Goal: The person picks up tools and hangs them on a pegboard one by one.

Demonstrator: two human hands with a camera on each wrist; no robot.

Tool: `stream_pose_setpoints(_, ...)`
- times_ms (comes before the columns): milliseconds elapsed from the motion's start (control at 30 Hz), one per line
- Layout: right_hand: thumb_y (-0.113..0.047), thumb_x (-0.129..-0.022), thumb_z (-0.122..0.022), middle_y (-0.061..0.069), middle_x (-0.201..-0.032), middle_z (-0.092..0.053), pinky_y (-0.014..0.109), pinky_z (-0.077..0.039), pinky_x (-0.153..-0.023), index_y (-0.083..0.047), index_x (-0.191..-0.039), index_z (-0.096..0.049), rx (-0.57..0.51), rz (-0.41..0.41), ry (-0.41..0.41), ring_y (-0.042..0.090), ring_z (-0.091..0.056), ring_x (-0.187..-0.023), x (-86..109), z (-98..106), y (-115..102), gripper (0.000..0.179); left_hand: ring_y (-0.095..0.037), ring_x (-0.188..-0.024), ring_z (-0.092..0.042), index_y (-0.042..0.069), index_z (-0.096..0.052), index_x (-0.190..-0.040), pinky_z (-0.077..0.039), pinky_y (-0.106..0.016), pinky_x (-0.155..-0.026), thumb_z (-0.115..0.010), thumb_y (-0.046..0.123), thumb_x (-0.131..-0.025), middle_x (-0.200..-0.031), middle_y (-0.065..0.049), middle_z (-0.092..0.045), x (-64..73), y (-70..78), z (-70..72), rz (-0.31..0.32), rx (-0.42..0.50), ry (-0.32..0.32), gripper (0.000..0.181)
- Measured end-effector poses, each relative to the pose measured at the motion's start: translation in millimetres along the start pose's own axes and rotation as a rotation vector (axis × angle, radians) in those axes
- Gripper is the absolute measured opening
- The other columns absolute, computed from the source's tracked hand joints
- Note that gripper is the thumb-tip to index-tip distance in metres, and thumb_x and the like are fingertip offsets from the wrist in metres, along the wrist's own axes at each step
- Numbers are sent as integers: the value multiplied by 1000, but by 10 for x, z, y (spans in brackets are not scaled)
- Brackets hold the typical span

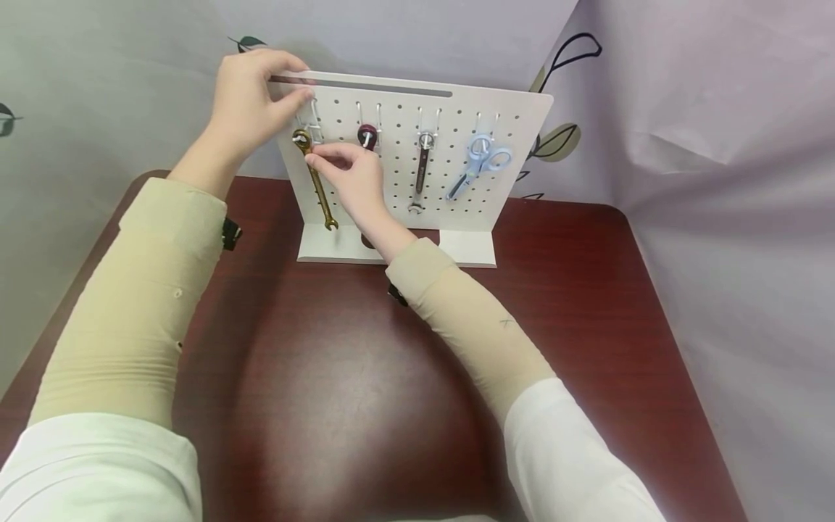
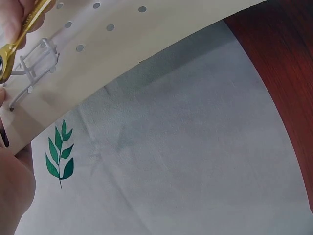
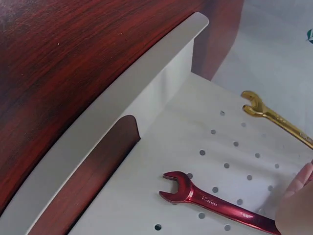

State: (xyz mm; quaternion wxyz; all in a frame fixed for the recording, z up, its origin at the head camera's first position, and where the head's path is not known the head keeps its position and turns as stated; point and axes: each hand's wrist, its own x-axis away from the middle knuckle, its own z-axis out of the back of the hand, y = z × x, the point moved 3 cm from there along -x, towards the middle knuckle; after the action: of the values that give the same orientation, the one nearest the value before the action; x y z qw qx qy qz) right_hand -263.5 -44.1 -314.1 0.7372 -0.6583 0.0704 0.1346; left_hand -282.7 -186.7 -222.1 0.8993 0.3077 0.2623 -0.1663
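Note:
At the top left corner of a white pegboard (image 1: 535,116), my left hand (image 1: 248,98) grips the upper edge, thumb in front and fingers over the top. My right hand (image 1: 355,177) pinches a gold combination wrench (image 1: 321,194) just below its ring end. That ring end overlaps a white wire hook (image 2: 41,63) on the board in the left wrist view. The wrench's open end (image 3: 254,104) hangs down, tilted slightly right in the head view. Beside my right hand hangs a red wrench (image 3: 215,203), partly hidden behind the hand in the head view.
Further right on the board hang a dark red wrench (image 1: 422,170) and light blue scissors (image 1: 479,148), each on a hook. The board's white foot (image 1: 472,250) stands on a reddish brown table (image 1: 313,377). Behind is a pale cloth (image 2: 186,137) with leaf prints.

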Motion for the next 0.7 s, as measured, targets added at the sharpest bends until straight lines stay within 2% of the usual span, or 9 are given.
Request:
stream_pose_setpoints(133,-11,-93,-82,12,-112,-82,10,-54,-76,-1,-108,-83,46,-27,29,15,-78,-94,-24,-13,5,18,-22,-109,-70,1,-78,-117,-39,-5,-86,-73,12,-99,-114,-19,-80,-1,3,6,3,-10,-10,22)
stream_pose_setpoints(233,-15,-94,-82,9,-113,-82,9,-53,-74,-3,-110,-83,99,-38,48,15,-79,-96,-30,-30,-6,20,-32,-113,-71,0,-78,-117,-41,-8,-89,-72,12,-99,-114,-19,-80,2,0,12,3,-13,-12,23)
stream_pose_setpoints(433,-22,-95,-82,3,-113,-83,5,-52,-76,-9,-109,-85,200,-40,95,6,-79,-94,-29,-51,-40,19,-33,-109,-70,0,-78,-116,-42,-14,-91,-72,12,-98,-113,-20,-80,9,6,18,-2,-20,-5,22)
stream_pose_setpoints(700,-20,-96,-80,4,-115,-82,6,-53,-76,-8,-111,-83,200,-29,111,8,-79,-94,-8,-14,-46,19,-36,-112,-70,-1,-77,-118,-44,-18,-93,-71,12,-100,-114,-20,-79,-5,51,-1,-19,-16,-20,23)
